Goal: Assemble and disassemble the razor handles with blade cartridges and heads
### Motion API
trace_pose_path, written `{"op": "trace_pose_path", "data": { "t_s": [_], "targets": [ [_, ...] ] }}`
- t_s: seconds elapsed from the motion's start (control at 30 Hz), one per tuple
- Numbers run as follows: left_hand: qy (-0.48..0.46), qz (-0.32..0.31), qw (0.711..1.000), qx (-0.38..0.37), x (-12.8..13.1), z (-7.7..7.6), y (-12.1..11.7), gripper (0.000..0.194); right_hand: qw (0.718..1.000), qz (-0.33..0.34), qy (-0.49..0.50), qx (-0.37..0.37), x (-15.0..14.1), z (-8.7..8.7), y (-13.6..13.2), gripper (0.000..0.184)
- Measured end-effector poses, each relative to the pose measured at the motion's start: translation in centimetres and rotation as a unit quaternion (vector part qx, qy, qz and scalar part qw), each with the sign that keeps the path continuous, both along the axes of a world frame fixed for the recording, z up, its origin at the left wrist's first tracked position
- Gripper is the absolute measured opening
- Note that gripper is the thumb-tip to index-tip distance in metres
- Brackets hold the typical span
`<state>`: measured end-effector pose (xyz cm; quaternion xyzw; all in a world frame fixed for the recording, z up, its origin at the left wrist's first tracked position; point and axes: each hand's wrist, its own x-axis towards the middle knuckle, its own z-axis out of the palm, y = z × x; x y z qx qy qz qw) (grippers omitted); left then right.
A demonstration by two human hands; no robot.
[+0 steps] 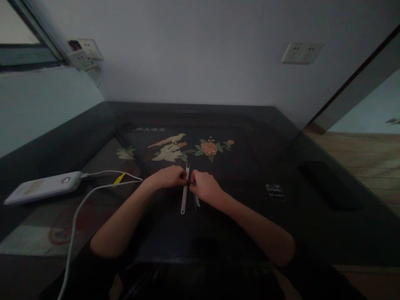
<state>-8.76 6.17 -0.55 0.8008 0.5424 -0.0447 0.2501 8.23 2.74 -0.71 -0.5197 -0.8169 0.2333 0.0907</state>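
My left hand [171, 176] is closed, its fingertips over the middle of a slim white strip [183, 202]. The strip has a small hole at its near end and a dark slot at its far end. Beside it my right hand [204, 185] is closed too, in a pinch. A thin, pale, two-pronged piece [197, 201] sticks out below the right hand; its kind I cannot make out. The fingertips of both hands almost meet, and a small dark spot between them is too dim to name.
A white power bank [46, 187] lies at left, with a white cable [74, 225] bearing a yellow tag [118, 179]. To the right are a small shiny packet [275, 192] and a flat black object [331, 185]. The dark table [237, 237] meets a wall with sockets [302, 53].
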Motion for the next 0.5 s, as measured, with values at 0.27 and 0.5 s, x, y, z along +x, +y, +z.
{"op": "trace_pose_path", "data": {
  "t_s": [0.27, 0.5],
  "targets": [
    [0.005, 0.012, 1.0, 0.025, 0.5, 0.6, -0.3, 0.024, 0.993, -0.008, 0.122, 0.001, 8.8, 2.1, 0.0, 0.014],
    [0.018, 0.019, 0.997, 0.071, 2.8, 2.4, -2.3, 0.029, 0.988, -0.111, 0.064, 0.085, 23.2, 0.4, -2.0, 0.028]
  ]
}}
